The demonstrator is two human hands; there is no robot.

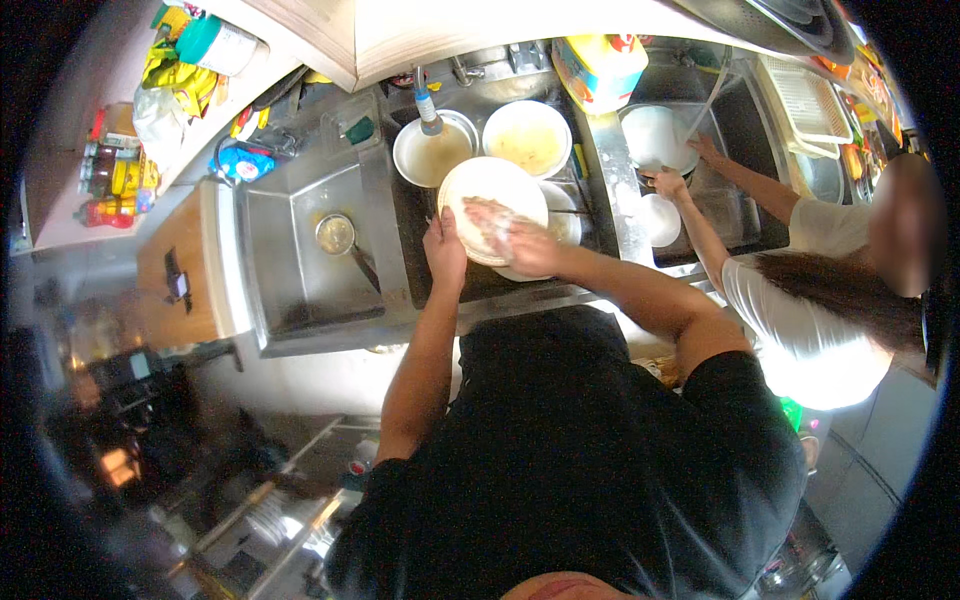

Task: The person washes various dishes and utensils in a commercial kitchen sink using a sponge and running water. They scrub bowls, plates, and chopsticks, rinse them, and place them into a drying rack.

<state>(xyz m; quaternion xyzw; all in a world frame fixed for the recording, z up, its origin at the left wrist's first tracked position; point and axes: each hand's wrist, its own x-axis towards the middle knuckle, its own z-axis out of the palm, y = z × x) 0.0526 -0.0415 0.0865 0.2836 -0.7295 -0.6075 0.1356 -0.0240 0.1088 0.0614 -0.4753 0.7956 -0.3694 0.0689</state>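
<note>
My left hand [446, 244] grips the left edge of a round white plate [495, 180], tilted over the middle sink basin. Motion-blurred, my right hand [525, 240] lies against the plate's face; whether it holds a sponge or cloth I cannot tell. Behind the plate, a round bowl [401, 154] with cloudy water sits under a faucet spout [429, 116], beside another white bowl [562, 127] with yellowish liquid. More dishes [566, 217] lie partly hidden behind the plate and my right hand.
A co-worker at the right reaches both hands [667, 182] into another basin over a pot [652, 139]. A large yellow-and-white jug [604, 75] stands behind the divider. The left basin [300, 292] holds a small strainer or pan [335, 234]. White plastic baskets [806, 101] sit far right.
</note>
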